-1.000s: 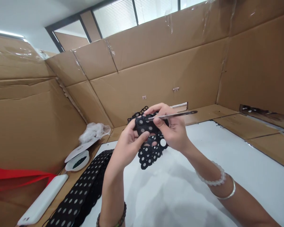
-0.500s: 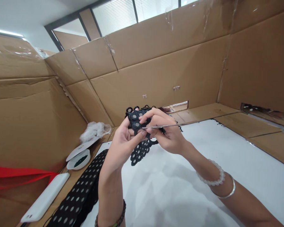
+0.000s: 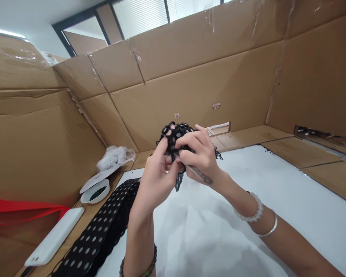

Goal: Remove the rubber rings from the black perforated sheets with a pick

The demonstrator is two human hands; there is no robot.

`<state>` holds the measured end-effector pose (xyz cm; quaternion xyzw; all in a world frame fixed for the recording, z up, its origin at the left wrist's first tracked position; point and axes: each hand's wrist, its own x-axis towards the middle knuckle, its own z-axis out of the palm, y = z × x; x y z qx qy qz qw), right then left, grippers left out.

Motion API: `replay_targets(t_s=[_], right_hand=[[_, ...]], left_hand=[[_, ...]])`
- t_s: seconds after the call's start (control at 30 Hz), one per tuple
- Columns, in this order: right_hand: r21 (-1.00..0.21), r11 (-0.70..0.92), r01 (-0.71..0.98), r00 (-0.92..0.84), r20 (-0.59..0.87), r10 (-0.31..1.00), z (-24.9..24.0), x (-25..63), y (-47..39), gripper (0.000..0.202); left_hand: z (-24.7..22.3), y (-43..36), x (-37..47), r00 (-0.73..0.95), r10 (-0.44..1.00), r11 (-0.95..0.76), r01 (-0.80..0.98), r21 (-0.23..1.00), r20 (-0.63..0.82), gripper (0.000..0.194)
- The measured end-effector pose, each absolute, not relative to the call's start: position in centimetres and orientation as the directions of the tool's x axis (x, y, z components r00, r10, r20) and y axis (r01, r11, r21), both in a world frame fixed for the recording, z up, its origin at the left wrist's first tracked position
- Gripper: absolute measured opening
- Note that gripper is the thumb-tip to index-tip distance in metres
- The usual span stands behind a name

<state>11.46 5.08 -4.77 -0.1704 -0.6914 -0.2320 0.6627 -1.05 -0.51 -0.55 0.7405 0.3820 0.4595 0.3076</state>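
Note:
A bunched piece of black openwork fabric with pale round dots and ring-shaped edges is raised above the white table. My left hand is closed on it, thumb and fingers pinching its near side. Close against the same spot, my right hand is closed around a slim metal tool that looks like tweezers. The tool's tip is hidden between the fingers at the fabric. Part of the fabric hangs below the hands, and more shows behind the right hand.
A long black dotted strip lies along the left of the white tabletop. Beyond it are a white bowl with dark bits, a white lid, a plastic bag and a white device. Cardboard walls surround the table.
The slim tool has turned from nearly level to slanting down rightward, showing its broad side. The fabric is gathered tighter and hangs less below my hands. Both hands stay close together.

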Motion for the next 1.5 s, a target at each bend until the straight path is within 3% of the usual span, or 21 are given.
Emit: replay_targets(t_s=[0.17, 0.23, 0.33, 0.47, 0.57, 0.73, 0.87, 1.0, 1.23, 1.37, 1.5], right_hand=[[0.036, 0.901, 0.432, -0.087, 0.996, 0.002, -4.2, 12.3, 4.4, 0.021], [-0.015, 0.953, 0.302, -0.028, 0.999, 0.025, -4.0, 12.5, 4.1, 0.021], [-0.188, 0.979, 0.084, 0.146, 0.974, 0.174, -3.8, 12.7, 3.5, 0.02], [-0.344, 0.938, -0.047, 0.258, 0.903, 0.344, -3.4, 12.6, 2.8, 0.018], [-0.4, 0.911, -0.101, 0.273, 0.869, 0.412, -3.1, 12.7, 2.8, 0.018], [-0.449, 0.828, -0.336, 0.254, 0.803, 0.539, -2.7, 13.7, 3.1, 0.018], [-0.443, 0.861, -0.249, 0.133, 0.865, 0.483, -2.6, 14.1, 3.0, 0.018], [-0.325, 0.928, -0.181, 0.033, 0.941, 0.336, -2.8, 13.6, 2.8, 0.015], [-0.187, 0.974, -0.126, 0.043, 0.98, 0.193, -2.8, 13.3, 2.9, 0.015], [-0.122, 0.993, -0.001, 0.044, 0.992, 0.122, -2.7, 13.3, 2.7, 0.016], [-0.104, 0.989, 0.107, 0.017, 0.995, 0.103, -2.8, 13.1, 2.6, 0.018]], left_hand=[[-0.4, -1.3, -0.9, 0.262, 0.87, -0.491, 0.385, 0.781, 0.418, 0.05], [-0.2, -1.4, -0.7, 0.284, 0.879, -0.464, 0.317, 0.827, 0.384, 0.046], [0.1, -1.4, -0.3, 0.339, 0.87, -0.431, 0.173, 0.886, 0.358, 0.043], [0.3, -1.5, 0.2, 0.35, 0.865, -0.419, 0.108, 0.901, 0.36, 0.044], [0.1, -1.4, -0.1, 0.344, 0.867, -0.431, 0.157, 0.889, 0.36, 0.042], [-0.5, -1.3, -1.4, 0.382, 0.864, -0.451, 0.301, 0.84, 0.327, 0.058], [-0.2, -1.4, -2.0, 0.363, 0.87, -0.427, 0.215, 0.878, 0.335, 0.064], [0.5, -1.4, -2.4, 0.327, 0.845, -0.474, 0.089, 0.876, 0.423, 0.06], [0.6, -1.2, -2.6, 0.241, 0.848, -0.498, 0.052, 0.866, 0.473, 0.043], [0.7, -1.2, -2.3, 0.217, 0.85, -0.502, 0.057, 0.863, 0.48, 0.03], [0.9, -1.3, -1.8, 0.232, 0.855, -0.49, 0.066, 0.869, 0.464, 0.031]])
